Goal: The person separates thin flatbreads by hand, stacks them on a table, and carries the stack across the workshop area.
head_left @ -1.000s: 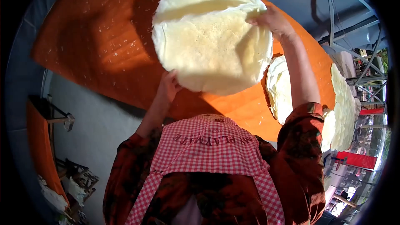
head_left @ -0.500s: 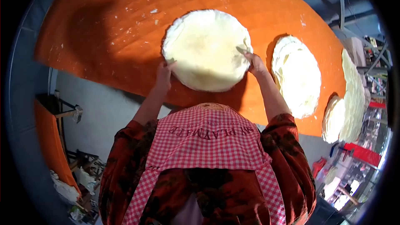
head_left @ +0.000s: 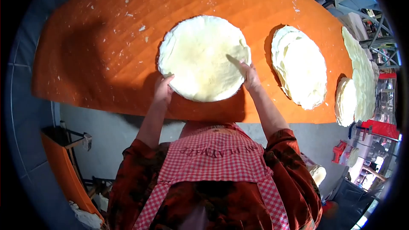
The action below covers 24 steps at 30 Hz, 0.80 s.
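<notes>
A round, pale stack of thin flatbreads (head_left: 200, 55) with a ragged rim is in the middle of the head view, near the front edge of the orange table. My left hand (head_left: 163, 89) holds its lower left edge, thumb on top and the other fingers hidden underneath or behind the rim. On the lower right edge, my right hand (head_left: 250, 76) grips the rim in the same way, its thumb over the top. A dark shadow of the right thumb falls across the top sheet.
The orange tabletop (head_left: 119, 59) carries scattered pale flakes. Right of my hands lies a second flatbread stack (head_left: 299, 68). Farther right are a smaller stack (head_left: 346, 102) and a long pale stack (head_left: 360, 76). A red stool (head_left: 339, 151) stands on the floor at right.
The view has turned a little. The flatbread stack sits slightly lower and farther left in view, a bit farther from the second stack's top end. Both hands keep their hold on its rim.
</notes>
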### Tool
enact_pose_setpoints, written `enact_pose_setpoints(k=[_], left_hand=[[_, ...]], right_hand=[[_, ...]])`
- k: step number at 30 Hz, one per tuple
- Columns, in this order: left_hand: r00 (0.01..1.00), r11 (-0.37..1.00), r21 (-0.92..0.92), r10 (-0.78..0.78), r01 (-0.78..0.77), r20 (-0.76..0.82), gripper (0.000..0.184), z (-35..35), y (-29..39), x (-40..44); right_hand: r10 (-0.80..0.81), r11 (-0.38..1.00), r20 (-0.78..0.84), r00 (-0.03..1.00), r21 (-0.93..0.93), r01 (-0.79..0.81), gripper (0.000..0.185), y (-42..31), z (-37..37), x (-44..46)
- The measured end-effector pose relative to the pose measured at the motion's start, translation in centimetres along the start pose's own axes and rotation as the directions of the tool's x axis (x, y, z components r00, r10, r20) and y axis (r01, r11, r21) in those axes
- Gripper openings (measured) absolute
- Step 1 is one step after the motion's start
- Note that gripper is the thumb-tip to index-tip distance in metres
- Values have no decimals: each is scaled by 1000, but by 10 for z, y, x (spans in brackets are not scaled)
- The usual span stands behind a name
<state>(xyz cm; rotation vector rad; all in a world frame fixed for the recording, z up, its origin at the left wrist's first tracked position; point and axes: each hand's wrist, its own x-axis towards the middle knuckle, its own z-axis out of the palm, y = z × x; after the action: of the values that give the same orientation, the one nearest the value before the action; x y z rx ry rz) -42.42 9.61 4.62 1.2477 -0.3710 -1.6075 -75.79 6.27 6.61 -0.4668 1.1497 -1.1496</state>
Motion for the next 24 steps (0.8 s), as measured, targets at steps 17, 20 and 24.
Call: enact_pose_setpoints(k=[17, 20, 24], left_hand=[[897, 945, -145, -221, 294, 383, 54, 34, -53, -95], [936, 997, -23, -64, 77, 347, 61, 133, -40, -184], [833, 890, 276, 178, -363, 523, 60, 236, -79, -248]], right_hand=[[-478, 765, 10, 878, -485, 423, 53, -41, -88, -163], [-452, 802, -3, 892, -438, 406, 56, -72, -131, -229], [-507, 808, -94, 857, -399, 434, 58, -105, -239, -302]])
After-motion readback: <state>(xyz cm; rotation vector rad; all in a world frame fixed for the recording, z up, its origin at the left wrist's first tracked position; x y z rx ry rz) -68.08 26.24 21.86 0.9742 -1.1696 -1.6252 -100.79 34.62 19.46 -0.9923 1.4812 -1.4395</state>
